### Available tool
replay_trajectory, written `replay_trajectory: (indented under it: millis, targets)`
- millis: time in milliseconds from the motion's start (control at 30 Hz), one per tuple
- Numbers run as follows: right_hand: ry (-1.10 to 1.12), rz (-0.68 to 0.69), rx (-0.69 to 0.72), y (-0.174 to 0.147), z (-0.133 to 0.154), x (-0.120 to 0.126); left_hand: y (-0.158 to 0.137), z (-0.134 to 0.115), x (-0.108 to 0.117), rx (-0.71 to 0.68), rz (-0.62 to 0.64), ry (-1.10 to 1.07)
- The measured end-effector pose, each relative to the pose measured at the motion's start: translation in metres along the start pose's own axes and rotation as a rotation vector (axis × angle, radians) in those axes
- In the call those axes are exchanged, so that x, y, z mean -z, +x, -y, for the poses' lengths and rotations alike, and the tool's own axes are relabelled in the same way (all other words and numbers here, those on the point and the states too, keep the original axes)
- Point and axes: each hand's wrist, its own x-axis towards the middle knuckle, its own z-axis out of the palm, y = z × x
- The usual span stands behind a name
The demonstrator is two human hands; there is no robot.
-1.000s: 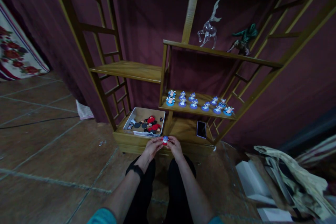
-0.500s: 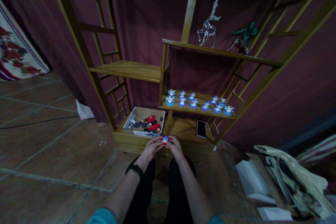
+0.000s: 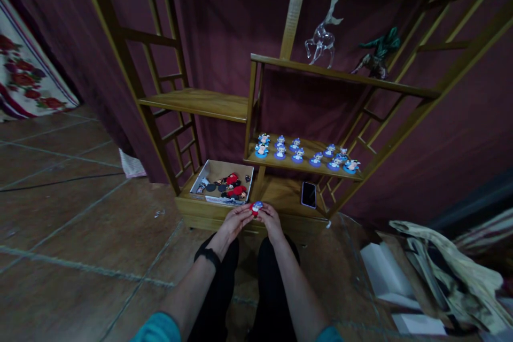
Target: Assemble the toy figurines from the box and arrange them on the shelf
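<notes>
Figure (image 3: 257,206), blue on top with red at its lower left, is sitting between our two hands, just in front of the cabinet (image 3: 191,212) and near the right front corner of the box (image 3: 219,166). We are grasping it from both sides: the left hand (image 3: 235,220) is pinching beside the red, and the right hand (image 3: 270,219) is steadying the opposite side, though we are not managing to tell whether the red is a base or a separate piece. For handling it well, we are judging that a light fingertip pinch is serving better than a squeeze, since such a small thing is probably slipping easily. We are wanting both thumbs level, so that neither hand is tilting it, and we are favouring small, slow turns. With our knees (image 3: 266,272) below, a slip is likely ending on the floor (image 3: 100,230), so working over the box, where loose pieces (image 3: 238,191) are lying, is seeming safer. Small blue dolls (image 3: 297,155) are standing on the shelf (image 3: 296,169), well apart from our fingers, and a phone (image 3: 308,194) is lying beneath them
</notes>
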Motion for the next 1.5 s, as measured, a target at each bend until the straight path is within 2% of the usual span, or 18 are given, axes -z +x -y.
replay_trajectory:
  millis: [800,1500]
  targets:
    - [-0.071,0.039,-0.017,0.006,-0.010,0.003,0.001,0.000,-0.001,0.025,-0.075,0.069]
    - [-0.115,0.038,0.020,0.004,-0.009,0.002,0.001,0.001,0.000,0.015,-0.062,0.058]
